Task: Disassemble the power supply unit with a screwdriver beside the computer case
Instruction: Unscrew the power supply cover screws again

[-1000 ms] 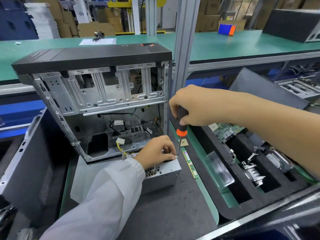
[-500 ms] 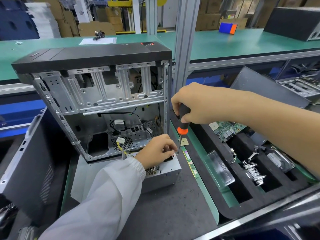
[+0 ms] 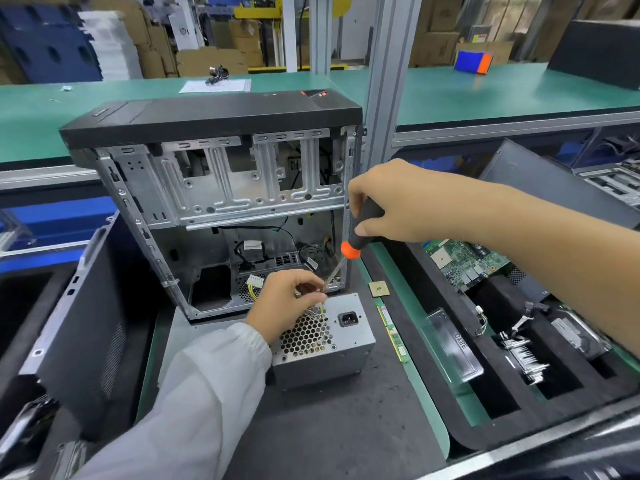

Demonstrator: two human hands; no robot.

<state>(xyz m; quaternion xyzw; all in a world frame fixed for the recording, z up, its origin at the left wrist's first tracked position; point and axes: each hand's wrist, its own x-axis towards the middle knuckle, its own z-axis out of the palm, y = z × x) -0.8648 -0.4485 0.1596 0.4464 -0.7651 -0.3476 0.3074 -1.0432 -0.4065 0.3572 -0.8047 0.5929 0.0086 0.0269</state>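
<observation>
Power supply unit point(image 3: 323, 344): grey metal box, flat on dark mat point(image 3: 329, 427) just in front of open computer case point(image 3: 221, 188), honeycomb vent and power socket facing up. Placed there probably to keep screw faces reachable from above. Yellow wire bundle runs from unit back toward case interior, so likely not fully freed yet.

Left hand point(image 3: 285, 306): over vent end of unit, fingers curled, pinching something small at screwdriver tip, probably a screw; too blurred to confirm. Probably also steadying tip.

Right hand point(image 3: 388, 206): wrapped tight around black handle of screwdriver point(image 3: 349, 249), orange collar below fist, shaft slanting down-left to left fingertips near rear top edge of unit. Fist grip from above suits pressing down and turning.

Step judged: removing or collecting a cover screw; task early, cover on.

Case: upright, side panel off, drive cage empty, black top bezel, cables and white connector inside. Loose side panel point(image 3: 86, 323) leaning at left.

Right of mat: green strip with small gold chip point(image 3: 378, 289) and memory stick point(image 3: 391, 329), then black foam tray point(image 3: 519, 393) holding circuit board point(image 3: 464, 259), heatsink, clear plastic piece, other parts, sorted by compartment.

Room: green workbench point(image 3: 485, 88) behind, aluminium post, paper, blue-orange box, cardboard cartons stacked in back.
</observation>
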